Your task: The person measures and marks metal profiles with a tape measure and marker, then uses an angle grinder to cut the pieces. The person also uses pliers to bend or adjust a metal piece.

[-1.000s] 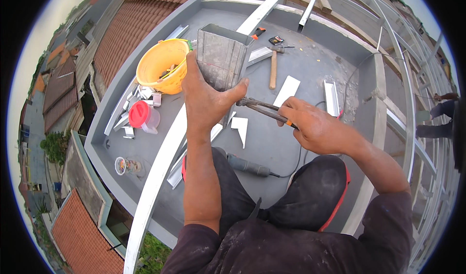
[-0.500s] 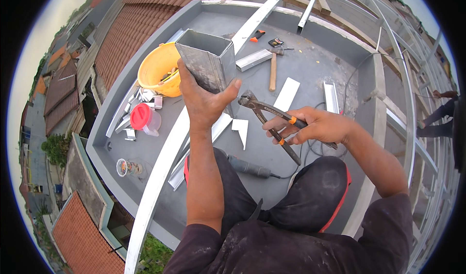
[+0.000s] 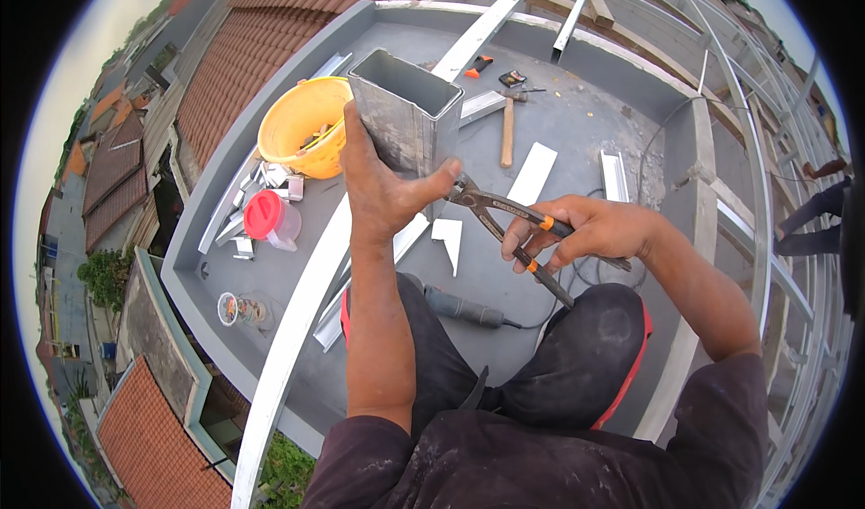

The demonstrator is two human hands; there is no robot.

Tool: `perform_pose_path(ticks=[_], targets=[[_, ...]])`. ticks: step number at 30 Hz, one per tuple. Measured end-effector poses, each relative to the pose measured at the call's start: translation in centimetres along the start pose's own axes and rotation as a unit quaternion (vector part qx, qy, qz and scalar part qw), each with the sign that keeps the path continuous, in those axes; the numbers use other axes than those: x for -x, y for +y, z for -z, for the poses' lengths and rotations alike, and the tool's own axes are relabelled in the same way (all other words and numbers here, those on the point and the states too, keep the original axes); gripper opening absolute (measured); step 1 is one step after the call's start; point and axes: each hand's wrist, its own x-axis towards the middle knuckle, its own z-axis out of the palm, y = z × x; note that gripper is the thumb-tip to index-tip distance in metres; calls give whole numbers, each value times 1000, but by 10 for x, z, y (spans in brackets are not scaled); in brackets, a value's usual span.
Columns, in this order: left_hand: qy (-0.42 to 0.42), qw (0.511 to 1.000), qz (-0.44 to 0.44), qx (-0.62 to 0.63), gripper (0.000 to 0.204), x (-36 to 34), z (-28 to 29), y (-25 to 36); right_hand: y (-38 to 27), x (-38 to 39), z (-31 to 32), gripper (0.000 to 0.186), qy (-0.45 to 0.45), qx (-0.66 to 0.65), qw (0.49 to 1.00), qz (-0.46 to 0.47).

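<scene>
My left hand (image 3: pixel 389 185) is wrapped round a rectangular grey metal tube (image 3: pixel 405 113), held upright with its hollow end up. My right hand (image 3: pixel 581 234) grips a pair of end-cutting pincers (image 3: pixel 509 210) by its dark handles with orange bands. The pincers' jaws are beside the tube's right side, by my left thumb; whether they touch the metal I cannot tell. Below the tube, a small white angled metal offcut (image 3: pixel 447 243) lies on the grey floor. Near my knees rests a power tool with a cable (image 3: pixel 464 309).
A yellow bucket (image 3: pixel 279 126), a red-lidded tub (image 3: pixel 270 219), a clear cup (image 3: pixel 239 311) and metal scraps stand left. A long metal channel (image 3: pixel 286 356) runs past my left arm. Beyond are a wooden-handled hammer (image 3: pixel 507 135) and an orange-black tool (image 3: pixel 480 66). Another person (image 3: pixel 820 207) is far right.
The tube and my left hand have shifted slightly right. My right hand has moved right and a little down with the pincers, whose handles remain apart.
</scene>
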Motion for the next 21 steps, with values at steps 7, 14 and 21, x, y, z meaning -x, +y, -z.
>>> perform_pose_path(ticks=[7, 14, 21], targets=[[-33, 996, 32, -81, 96, -2, -5, 7, -2, 0, -27, 27, 191, 446, 875, 9], [-18, 968, 188, -163, 88, -2, -15, 0, 6, -10, -28, 33, 274, 599, 751, 35], [23, 996, 63, -65, 109, -3, -10, -6, -2, 1, 11, 66, 71, 141, 987, -35]])
